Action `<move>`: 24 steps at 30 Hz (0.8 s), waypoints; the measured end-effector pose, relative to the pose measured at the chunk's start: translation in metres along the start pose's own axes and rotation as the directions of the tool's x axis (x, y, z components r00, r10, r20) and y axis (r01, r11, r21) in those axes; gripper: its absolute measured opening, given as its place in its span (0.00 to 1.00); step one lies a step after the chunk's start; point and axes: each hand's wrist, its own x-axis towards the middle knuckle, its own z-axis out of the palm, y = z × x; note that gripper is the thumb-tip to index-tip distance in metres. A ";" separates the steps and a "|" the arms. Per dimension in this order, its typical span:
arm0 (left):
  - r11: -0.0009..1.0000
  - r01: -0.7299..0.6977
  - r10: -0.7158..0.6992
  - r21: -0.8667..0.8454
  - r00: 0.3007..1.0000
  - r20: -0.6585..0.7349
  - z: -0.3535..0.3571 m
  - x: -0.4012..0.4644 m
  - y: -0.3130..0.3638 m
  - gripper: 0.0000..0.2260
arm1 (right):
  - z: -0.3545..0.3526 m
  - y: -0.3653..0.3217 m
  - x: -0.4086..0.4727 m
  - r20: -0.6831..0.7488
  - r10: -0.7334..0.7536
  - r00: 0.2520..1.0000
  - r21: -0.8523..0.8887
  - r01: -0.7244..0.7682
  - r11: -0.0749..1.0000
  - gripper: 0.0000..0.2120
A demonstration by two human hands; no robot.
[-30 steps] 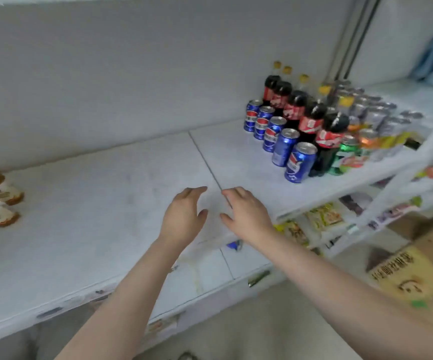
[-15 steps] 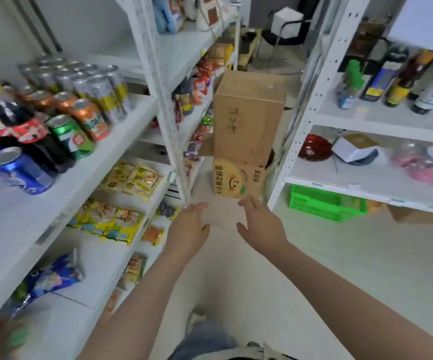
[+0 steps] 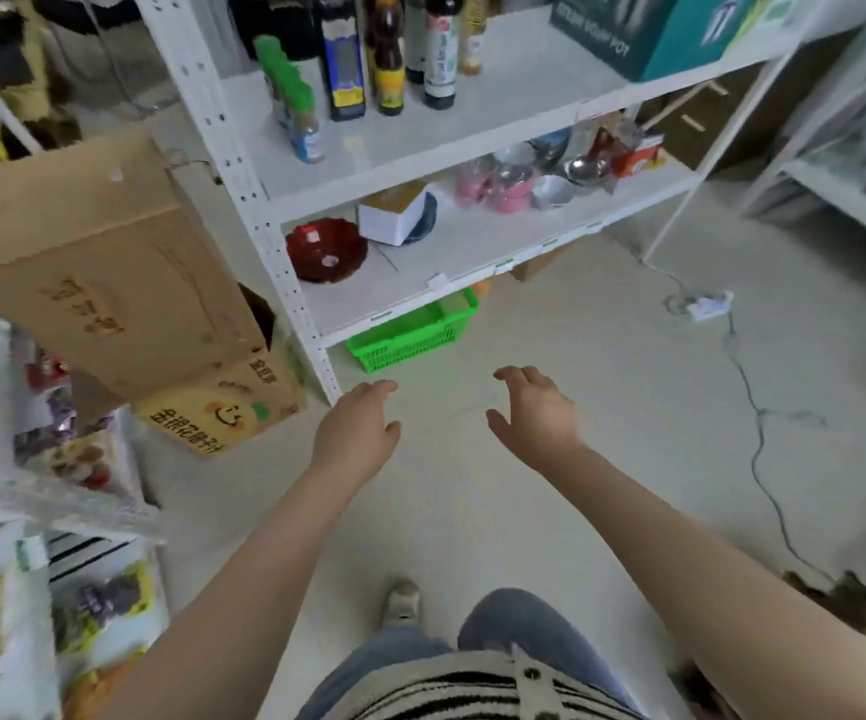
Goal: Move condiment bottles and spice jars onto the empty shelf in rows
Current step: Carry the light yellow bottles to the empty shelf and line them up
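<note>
left hand (image 3: 355, 439) and right hand (image 3: 537, 415): fingers loose, spread, holding nothing | condiment bottles (image 3: 368, 59) upright on shelf (image 3: 498, 111), upper middle of frame | likely glass or plastic, heavy, slick, breakable | I'd grip round the body, one each.

The view is turned away from the soda-can shelf toward the rack holding the condiment bottles (image 3: 389, 59), now seen closer and higher in frame. The left hand (image 3: 355, 433) and right hand (image 3: 537, 415) are spread wider apart, held empty over the floor.
</note>
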 end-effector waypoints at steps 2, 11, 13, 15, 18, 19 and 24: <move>0.998 -0.059 0.058 0.010 0.997 0.041 0.005 0.029 0.015 0.22 | -0.004 0.019 0.010 -0.001 0.079 0.997 0.022 -0.079 0.997 0.24; 0.981 -0.192 0.187 0.013 0.968 0.170 0.056 0.155 0.110 0.22 | -0.025 0.125 0.081 0.040 0.245 0.969 0.046 -0.247 0.968 0.24; 0.982 -0.190 0.186 0.006 0.966 0.181 0.067 0.183 0.135 0.22 | -0.034 0.152 0.106 0.048 0.236 0.971 0.043 -0.238 0.970 0.24; 0.985 -0.175 0.173 -0.010 0.965 0.197 0.074 0.210 0.159 0.22 | -0.046 0.178 0.130 0.056 0.220 0.974 0.029 -0.222 0.975 0.24; 0.991 -0.117 0.127 -0.064 0.972 0.196 0.075 0.247 0.191 0.22 | -0.065 0.210 0.167 0.120 0.179 0.977 0.007 -0.181 0.983 0.24; 0.992 -0.097 0.111 -0.079 0.977 0.183 0.075 0.258 0.200 0.22 | -0.071 0.218 0.182 0.131 0.162 0.978 -0.002 -0.163 0.987 0.24; 0.991 -0.032 0.051 -0.131 0.988 0.143 0.061 0.308 0.226 0.21 | -0.103 0.236 0.264 0.119 0.084 0.989 0.007 -0.085 0.996 0.23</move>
